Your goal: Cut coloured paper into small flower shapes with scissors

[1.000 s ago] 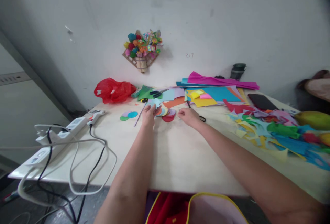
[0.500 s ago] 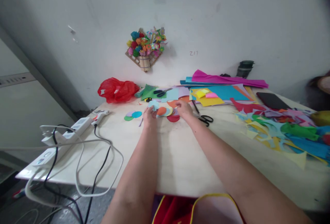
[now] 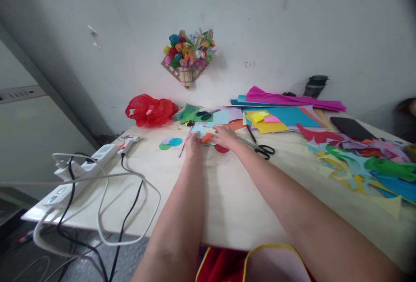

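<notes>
My left hand (image 3: pixel 193 142) is closed on a light blue paper cutout (image 3: pixel 199 131), its edge pinched between the fingers. Close to its right, my right hand (image 3: pixel 225 137) has its fingertips on an orange paper circle (image 3: pixel 207 138) just above the tabletop. That hand covers most of a row of overlapping paper circles. Below its wrist a red paper circle (image 3: pixel 221 148) shows in part. Left of my hands lie a blue circle (image 3: pixel 175 142), a green circle (image 3: pixel 164 147) and a lilac one, partly overlapping. A thin purple strip (image 3: pixel 181 150) rests beside my left hand.
Black-handled scissors (image 3: pixel 264 151) and a black pen (image 3: pixel 251 134) lie right of my hands. Another pair of scissors (image 3: pixel 208 114) rests on coloured sheets. Paper scraps (image 3: pixel 357 165) spread at right near a phone (image 3: pixel 352 128). Left are a power strip (image 3: pixel 81 176) with cables and a red bag (image 3: pixel 151 111).
My right hand has moved left, from the right end of the row of circles to the orange circle. My left hand still holds the light blue cutout. The view has shifted slightly.
</notes>
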Available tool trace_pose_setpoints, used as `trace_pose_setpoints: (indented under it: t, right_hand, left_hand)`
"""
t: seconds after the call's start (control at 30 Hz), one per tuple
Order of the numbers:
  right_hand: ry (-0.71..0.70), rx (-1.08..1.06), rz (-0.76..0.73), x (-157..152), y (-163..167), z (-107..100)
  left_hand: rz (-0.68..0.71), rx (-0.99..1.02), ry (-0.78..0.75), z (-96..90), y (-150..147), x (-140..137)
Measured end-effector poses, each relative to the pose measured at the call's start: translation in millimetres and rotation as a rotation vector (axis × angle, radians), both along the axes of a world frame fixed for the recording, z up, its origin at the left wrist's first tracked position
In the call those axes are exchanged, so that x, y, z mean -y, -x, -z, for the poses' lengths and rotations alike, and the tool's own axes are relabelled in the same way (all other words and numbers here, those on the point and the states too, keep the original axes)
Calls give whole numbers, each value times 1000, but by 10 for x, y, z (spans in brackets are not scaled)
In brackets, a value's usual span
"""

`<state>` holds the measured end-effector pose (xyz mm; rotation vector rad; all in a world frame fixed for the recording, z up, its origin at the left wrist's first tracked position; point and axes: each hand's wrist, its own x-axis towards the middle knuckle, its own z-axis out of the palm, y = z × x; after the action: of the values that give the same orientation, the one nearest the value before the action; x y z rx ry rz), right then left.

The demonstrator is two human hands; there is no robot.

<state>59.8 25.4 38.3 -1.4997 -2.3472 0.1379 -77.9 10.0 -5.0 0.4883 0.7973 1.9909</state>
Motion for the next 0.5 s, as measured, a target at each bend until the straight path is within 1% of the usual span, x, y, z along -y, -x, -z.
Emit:
trace_pose_setpoints:
  t: [0.1, 0.23, 0.37, 0.5]
  right_hand:
    - [2, 79, -10, -38, 105, 17]
    - [-21, 104, -38, -102, 189, 45]
    - [-76, 59, -65, -136, 195, 31]
    - [-108, -25, -60, -124, 180, 24]
  left_hand:
    - [38, 12, -7, 8, 6, 7]
    - [50, 16, 21, 14, 17, 15]
    - [60, 2, 39, 20, 22, 23]
    - [81, -53, 16, 29, 22, 34]
